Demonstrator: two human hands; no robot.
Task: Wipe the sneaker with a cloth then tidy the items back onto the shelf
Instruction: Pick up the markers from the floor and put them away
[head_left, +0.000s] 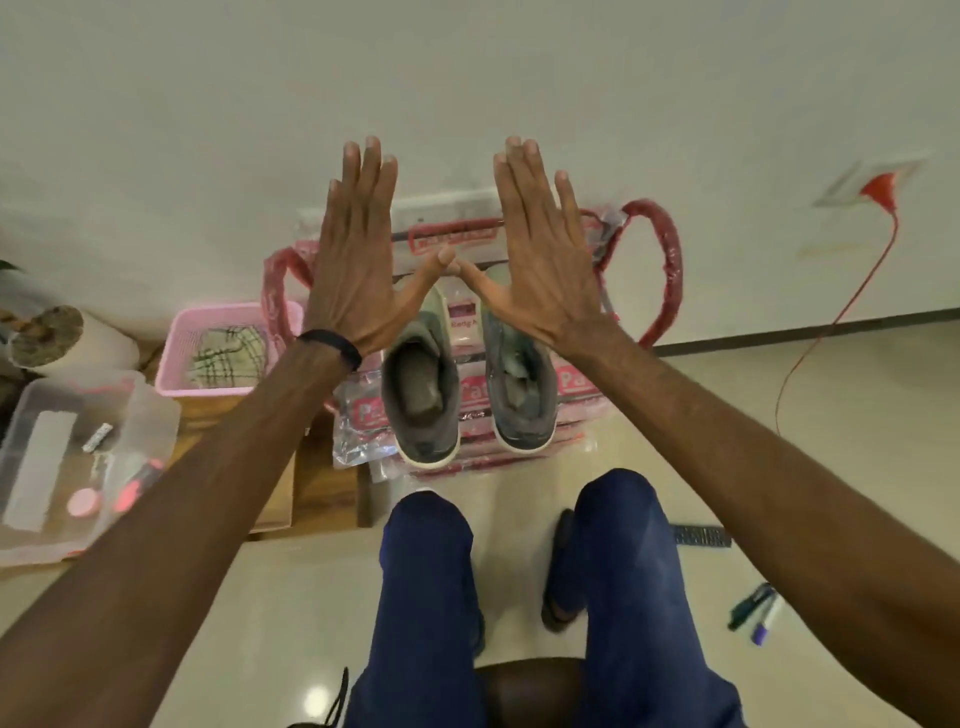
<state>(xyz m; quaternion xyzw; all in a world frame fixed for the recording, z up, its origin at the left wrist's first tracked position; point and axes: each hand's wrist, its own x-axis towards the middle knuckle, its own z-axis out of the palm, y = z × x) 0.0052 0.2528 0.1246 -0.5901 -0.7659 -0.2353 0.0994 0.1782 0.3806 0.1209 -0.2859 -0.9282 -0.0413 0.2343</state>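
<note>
Left hand: the left hand (358, 254) is held up at centre frame, back to the camera, fingers straight and together, thumb spread; nothing is held. A dark band is worn at its wrist.
Right hand: the right hand (540, 249) is raised beside it in mirror pose, fingers straight and together, nothing held. The two thumb tips are touching or nearly so.
Sneakers: a grey pair (467, 384) is seen just below the hands, side by side, heels toward the camera, set on a stack of red-printed plastic packets (576, 384). Neither shoe is touched.
Cloth: a checked cloth (228, 358) is noted inside the pink basket (179, 353), left of centre, apart from both hands.
Other items: a clear plastic box (78, 457) with small objects lies at lower left; markers (753, 613) lie on the floor at lower right.
Shelf: not identified with certainty in this view.
Progress: wiping is judged not yet begun; cloth not picked up.
Remaining: cloth to be taken, sneaker wiped, items returned to the shelf.
</note>
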